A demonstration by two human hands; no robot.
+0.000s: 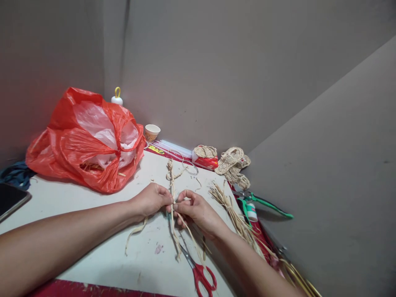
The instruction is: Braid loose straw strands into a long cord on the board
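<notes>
Both hands meet at the middle of the white board, pinching pale, straw-like strands (172, 189). My left hand (153, 199) holds them from the left with thumb and forefinger. My right hand (194, 210) grips them from the right, its fingertips almost touching the left ones. Above the hands the strands run up into a knotted, braided-looking end; below, loose tails hang toward the near side. Another tail curls out under my left wrist. Red-handled scissors (198, 268) lie just below the hands, the blades partly under the strands.
A red plastic bag (83, 152) bulges at the left, near a phone (12, 200). Along the back stand a paper cup (152, 133) and coiled cord bundles (232, 161). At right lie a straw bundle (230, 208) and green-handled pliers (269, 205). Grey walls close in behind.
</notes>
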